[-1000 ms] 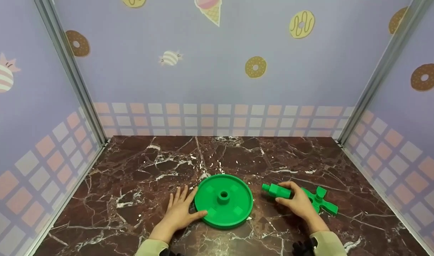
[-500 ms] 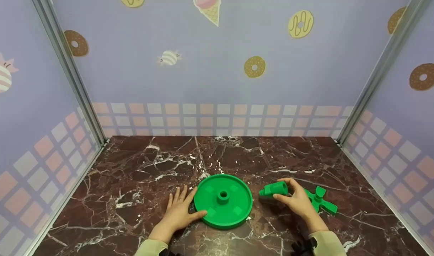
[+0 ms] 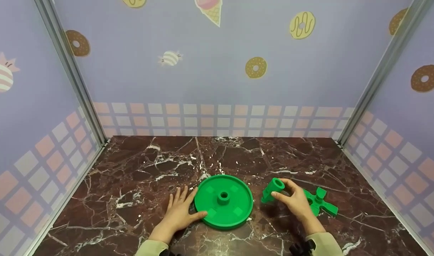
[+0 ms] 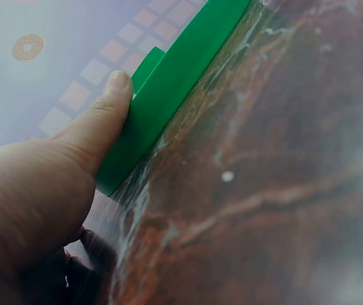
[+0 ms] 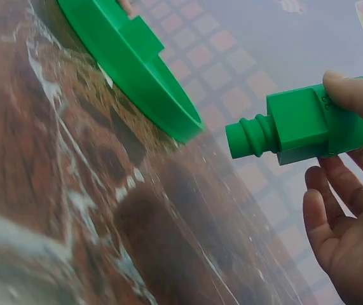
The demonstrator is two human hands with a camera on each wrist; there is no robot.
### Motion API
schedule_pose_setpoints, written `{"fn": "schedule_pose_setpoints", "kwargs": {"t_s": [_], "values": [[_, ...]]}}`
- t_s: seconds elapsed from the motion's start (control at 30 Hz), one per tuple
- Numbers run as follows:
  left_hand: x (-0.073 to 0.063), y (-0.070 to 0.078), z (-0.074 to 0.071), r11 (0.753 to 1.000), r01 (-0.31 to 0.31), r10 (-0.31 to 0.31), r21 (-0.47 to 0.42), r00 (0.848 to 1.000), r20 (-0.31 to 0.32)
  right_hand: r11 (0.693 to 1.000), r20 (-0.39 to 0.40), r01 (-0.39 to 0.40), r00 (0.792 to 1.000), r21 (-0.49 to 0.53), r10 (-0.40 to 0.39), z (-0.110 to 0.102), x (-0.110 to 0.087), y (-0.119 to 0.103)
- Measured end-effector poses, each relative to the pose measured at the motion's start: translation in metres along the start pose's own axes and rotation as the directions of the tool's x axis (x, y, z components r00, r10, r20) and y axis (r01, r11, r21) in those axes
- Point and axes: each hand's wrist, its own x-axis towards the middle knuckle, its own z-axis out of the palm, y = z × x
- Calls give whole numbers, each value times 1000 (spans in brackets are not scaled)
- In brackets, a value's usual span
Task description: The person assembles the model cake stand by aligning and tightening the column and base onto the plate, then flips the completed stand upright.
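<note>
A shallow round green dish with a raised hollow socket at its centre lies flat in the head view. My left hand rests at its left side, fingers spread on the table and thumb over the rim. In the left wrist view, the thumb presses against the dish's edge. To the right of the dish, my right hand pinches a green post between thumb and fingers. The post tilts, hollow end up and threaded end down. Its ridged thread and squared middle show in the right wrist view.
A green piece with splayed arms and an upright peg lies on the table behind my right hand, which partly covers it. The dark red marbled table is bordered by patterned walls and metal corner posts.
My right hand has turned the post from nearly level, thread pointing left, to a steep tilt with its hollow end up. The left hand and the dish have stayed in place.
</note>
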Motion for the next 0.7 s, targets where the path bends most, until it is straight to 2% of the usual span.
{"fn": "schedule_pose_setpoints", "kwargs": {"t_s": [0.23,0.47,0.7], "values": [[0,0,-1,1000,-5,5,3,1000,-9,997,14,-20,1000,72,19,6,-1,-5],[0,0,-1,1000,6,-6,6,1000,12,996,-3,42,999,82,-42,15,1,-11],[1,0,-2,1000,0,0,1,1000,14,988,-14,97,995,121,-96,33,9,-19]]}}
